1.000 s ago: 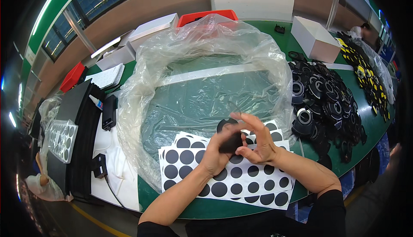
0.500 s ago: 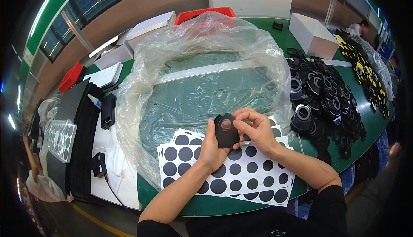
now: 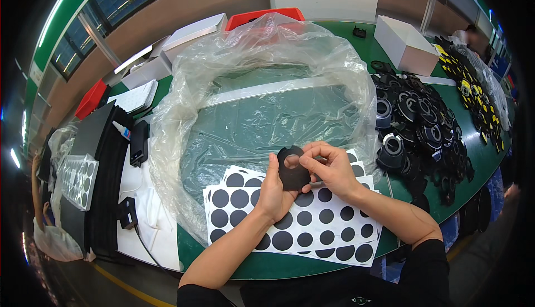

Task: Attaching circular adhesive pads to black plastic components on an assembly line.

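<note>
A flat black plate (image 3: 291,181) with a round hole and a notched top edge is held up in my left hand (image 3: 273,192). The thumb lies along its left edge and the fingers wrap behind it. My right hand (image 3: 331,167) is closed in a pinch at the right rim of the hole; whatever lies between its fingertips is too small to make out. Beneath both hands are overlapping white sheets (image 3: 316,216) carrying rows of black round stickers.
A large clear plastic bag (image 3: 173,123) spreads over the green table (image 3: 239,272). To the right lies a heap of black ringed parts (image 3: 418,112), with yellow-and-black pieces (image 3: 473,92) beyond. White boxes (image 3: 404,45) and a red bin (image 3: 264,17) stand behind; black sheets (image 3: 92,139) are stacked left.
My right fingertips have shifted slightly left and down to the hole's rim. The hole looks wider and clearer than before. My left hand stays in place with the plate.
</note>
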Motion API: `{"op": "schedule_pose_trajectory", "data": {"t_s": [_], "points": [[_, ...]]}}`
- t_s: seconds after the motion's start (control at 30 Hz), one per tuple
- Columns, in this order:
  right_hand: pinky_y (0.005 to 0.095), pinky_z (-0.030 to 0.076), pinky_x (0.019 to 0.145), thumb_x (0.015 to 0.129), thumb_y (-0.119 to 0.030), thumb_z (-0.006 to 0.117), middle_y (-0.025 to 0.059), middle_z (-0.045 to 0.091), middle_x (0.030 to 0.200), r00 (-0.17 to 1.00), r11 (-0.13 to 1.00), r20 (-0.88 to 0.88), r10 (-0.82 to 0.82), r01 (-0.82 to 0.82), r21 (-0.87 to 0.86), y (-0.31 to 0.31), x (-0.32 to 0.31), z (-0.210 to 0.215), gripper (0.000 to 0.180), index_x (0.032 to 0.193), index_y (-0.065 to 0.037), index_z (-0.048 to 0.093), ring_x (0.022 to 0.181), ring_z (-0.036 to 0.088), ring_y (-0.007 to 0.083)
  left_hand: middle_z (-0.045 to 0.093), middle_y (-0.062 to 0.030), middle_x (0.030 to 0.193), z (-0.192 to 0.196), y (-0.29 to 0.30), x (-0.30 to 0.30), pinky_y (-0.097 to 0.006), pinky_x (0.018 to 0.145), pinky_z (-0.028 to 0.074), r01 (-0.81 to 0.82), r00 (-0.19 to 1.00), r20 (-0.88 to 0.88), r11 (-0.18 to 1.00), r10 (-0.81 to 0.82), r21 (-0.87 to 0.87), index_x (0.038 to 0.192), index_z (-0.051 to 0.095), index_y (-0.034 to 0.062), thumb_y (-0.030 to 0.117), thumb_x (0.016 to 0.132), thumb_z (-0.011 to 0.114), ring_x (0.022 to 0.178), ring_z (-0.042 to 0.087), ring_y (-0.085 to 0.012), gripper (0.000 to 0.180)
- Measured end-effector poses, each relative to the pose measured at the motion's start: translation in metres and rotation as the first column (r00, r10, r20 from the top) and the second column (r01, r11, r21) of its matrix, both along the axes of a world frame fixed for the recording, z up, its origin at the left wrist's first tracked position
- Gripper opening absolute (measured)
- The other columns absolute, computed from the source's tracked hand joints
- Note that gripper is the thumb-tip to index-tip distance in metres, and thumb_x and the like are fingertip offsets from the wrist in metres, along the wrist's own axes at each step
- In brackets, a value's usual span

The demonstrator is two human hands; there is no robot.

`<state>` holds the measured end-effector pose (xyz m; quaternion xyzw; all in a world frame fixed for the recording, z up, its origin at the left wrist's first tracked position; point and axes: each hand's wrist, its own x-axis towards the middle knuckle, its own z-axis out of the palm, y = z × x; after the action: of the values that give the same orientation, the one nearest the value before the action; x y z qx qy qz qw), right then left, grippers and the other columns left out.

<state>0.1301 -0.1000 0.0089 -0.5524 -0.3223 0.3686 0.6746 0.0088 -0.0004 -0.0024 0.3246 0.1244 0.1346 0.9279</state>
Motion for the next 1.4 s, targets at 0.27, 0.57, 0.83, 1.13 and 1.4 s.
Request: {"op": "schedule_pose_trajectory", "data": {"t_s": [0.27,0.57,0.83,1.13,1.4], "points": [[0.0163,0.046,0.055,0.087,-0.012,0.067,0.0102,0.054,0.110,1.000,1.000,0.008,-0.006,0.006,0.019,0.002,0.000,-0.001,0.016,0.087,0.005,0.066,0.058,0.054,0.0036,0.055,-0.0093,0.099,0.003,0.000,0.000,-0.031,0.067,0.044,0.009,1.000,0.009,1.000,-0.010,0.025,0.110,0.050,0.0076,0.056,0.098,0.013,0.088,0.055,-0.0204,0.062],[0.0161,0.047,0.055,0.086,-0.011,0.067,0.0106,0.054,0.110,0.994,0.998,0.101,-0.049,0.046,0.031,0.000,-0.003,0.001,0.016,0.088,0.004,0.067,0.058,0.055,0.0035,0.055,-0.0087,0.099,0.003,0.001,0.000,-0.028,0.065,0.044,0.033,0.999,0.025,0.998,-0.034,0.053,0.109,0.051,0.0065,0.043,0.099,0.033,0.085,0.055,-0.0171,0.041],[0.0180,0.048,0.057,0.084,-0.010,0.068,0.0104,0.056,0.106,0.975,0.998,0.214,-0.066,0.064,0.014,0.001,-0.003,0.003,0.013,0.088,0.002,0.068,0.061,0.056,0.0056,0.055,-0.0117,0.103,0.003,0.000,-0.001,-0.032,0.065,0.049,-0.011,0.999,-0.031,1.000,0.012,0.020,0.108,0.047,0.0039,0.013,0.094,0.044,0.087,0.059,-0.0225,0.017],[0.0361,0.045,0.076,0.075,-0.015,0.071,0.0104,0.061,0.095,0.147,0.936,0.936,-0.321,0.198,0.290,0.000,0.006,0.023,0.025,0.096,-0.002,0.070,0.090,0.056,0.0248,0.056,-0.0112,0.100,0.000,0.001,-0.002,-0.032,0.065,0.045,-0.041,0.999,0.036,0.999,0.041,-0.002,0.108,0.047,0.0053,0.012,0.093,0.044,0.088,0.057,-0.0210,0.017],[0.0277,0.049,0.069,0.082,-0.011,0.064,0.0078,0.064,0.080,0.962,0.996,0.269,-0.047,0.065,-0.059,0.000,0.011,0.009,0.019,0.093,0.004,0.068,0.072,0.060,0.0127,0.056,-0.0120,0.099,0.001,-0.002,-0.001,-0.033,0.069,0.046,0.059,0.996,0.065,0.992,-0.067,0.113,0.114,0.045,0.0071,0.014,0.094,0.045,0.089,0.057,-0.0215,0.021]]}}
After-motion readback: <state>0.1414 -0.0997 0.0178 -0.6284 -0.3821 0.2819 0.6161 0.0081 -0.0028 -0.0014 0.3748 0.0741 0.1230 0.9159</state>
